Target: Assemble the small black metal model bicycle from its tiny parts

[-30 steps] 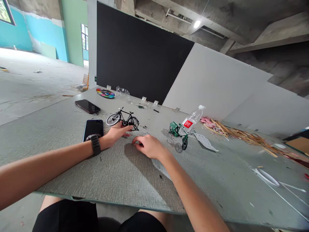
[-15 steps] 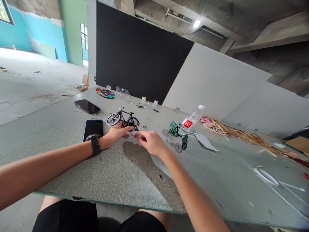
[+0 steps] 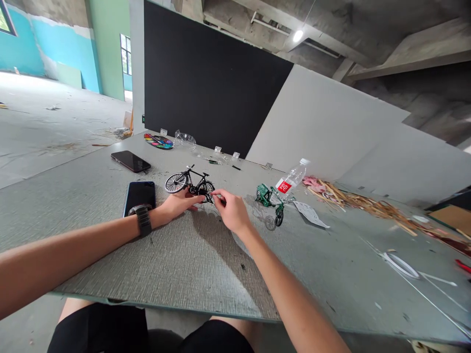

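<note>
In the centre-left of the frame, a small black model bicycle [image 3: 197, 173] stands slightly tilted just above the worktop [image 3: 158, 267], its pale-rimmed front wheel [image 3: 175, 183] towards the left and its rear wheel [image 3: 205, 190] towards the right. The left hand [image 3: 180, 203] holds it from below, thumb stretched along the near side by the rear wheel and the other fingers partly hidden behind the frame. The right hand [image 3: 232, 210] is at the right side of the rear wheel, its thumb and forefinger drawn narrow, almost tip to tip; whether they pinch a small part there cannot be told

A dark watch [image 3: 143, 219] sits on the left wrist, overlapping the lower end of a dark phone [image 3: 140, 194]. A second phone [image 3: 130, 161] lies farther back, and a colourful palette [image 3: 158, 141] lies near the foot of the black panel [image 3: 209, 73], with crumpled clear plastic [image 3: 184, 139] just beside it. Right of centre, a green model bicycle [image 3: 272, 197] stands in front of a clear bottle [image 3: 293, 176] with a red and white label, near a sheet of paper [image 3: 311, 214]. Loose wooden strips [image 3: 364, 203] run along the right side of the frame, and a white ring [image 3: 401, 265] lies at the lower right
</note>
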The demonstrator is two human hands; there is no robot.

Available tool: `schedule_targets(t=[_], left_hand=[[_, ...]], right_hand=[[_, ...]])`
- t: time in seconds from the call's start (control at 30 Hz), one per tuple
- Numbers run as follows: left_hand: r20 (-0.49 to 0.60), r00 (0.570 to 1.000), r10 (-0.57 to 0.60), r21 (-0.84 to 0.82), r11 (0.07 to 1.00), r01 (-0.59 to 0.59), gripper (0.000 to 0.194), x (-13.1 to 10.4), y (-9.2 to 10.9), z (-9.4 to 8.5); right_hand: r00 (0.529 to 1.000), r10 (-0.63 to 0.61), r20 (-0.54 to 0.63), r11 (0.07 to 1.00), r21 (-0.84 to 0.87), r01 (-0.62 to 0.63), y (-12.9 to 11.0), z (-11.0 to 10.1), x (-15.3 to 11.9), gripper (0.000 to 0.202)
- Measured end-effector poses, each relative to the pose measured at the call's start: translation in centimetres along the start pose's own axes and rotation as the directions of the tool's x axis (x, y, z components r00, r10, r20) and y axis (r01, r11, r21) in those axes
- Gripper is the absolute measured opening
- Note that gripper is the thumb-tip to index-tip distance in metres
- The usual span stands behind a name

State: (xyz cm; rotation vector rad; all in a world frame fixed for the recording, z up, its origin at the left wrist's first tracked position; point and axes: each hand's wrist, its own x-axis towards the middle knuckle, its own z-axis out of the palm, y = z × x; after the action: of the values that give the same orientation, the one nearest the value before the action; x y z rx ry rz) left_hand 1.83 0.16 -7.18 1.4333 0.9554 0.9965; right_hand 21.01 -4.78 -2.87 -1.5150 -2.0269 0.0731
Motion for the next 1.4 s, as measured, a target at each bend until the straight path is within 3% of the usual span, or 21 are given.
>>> schedule_targets(t=[0.27, 0.77, 1.0, 1.2, 1.4], left_hand=[[0.031, 0.998, 0.047, -0.041, 0.998, -0.046, 0.040, 0.0, 0.0, 0.1], [-0.031, 0.996, 0.079, -0.006, 0.997, -0.080, 0.030, 0.1, -0.3, 0.4], [-0.023, 0.986, 0.166, 0.087, 0.983, -0.163, 0.030, -0.3, 0.2, 0.5], [-0.062, 0.978, 0.202, 0.251, 0.951, -0.180, 0.030, -0.9, 1.0, 0.5], [-0.039, 0.977, 0.211, 0.251, 0.948, -0.195, 0.027, -0.8, 0.9, 0.6]], right_hand=[[0.999, 0.031, -0.018, 0.999, 0.013, -0.031, -0.2, 1.1, 0.0, 0.027], [0.992, 0.099, -0.074, 0.994, 0.061, -0.094, -0.9, 2.1, -0.1, 0.025], [0.993, 0.079, -0.085, 0.994, 0.087, -0.071, -0.5, 2.4, -0.1, 0.023], [0.994, 0.105, -0.001, 0.973, 0.209, -0.102, -0.5, 1.8, 0.0, 0.023], [0.998, 0.066, -0.003, 0.984, 0.163, -0.064, -0.6, 1.6, 0.0, 0.011]])
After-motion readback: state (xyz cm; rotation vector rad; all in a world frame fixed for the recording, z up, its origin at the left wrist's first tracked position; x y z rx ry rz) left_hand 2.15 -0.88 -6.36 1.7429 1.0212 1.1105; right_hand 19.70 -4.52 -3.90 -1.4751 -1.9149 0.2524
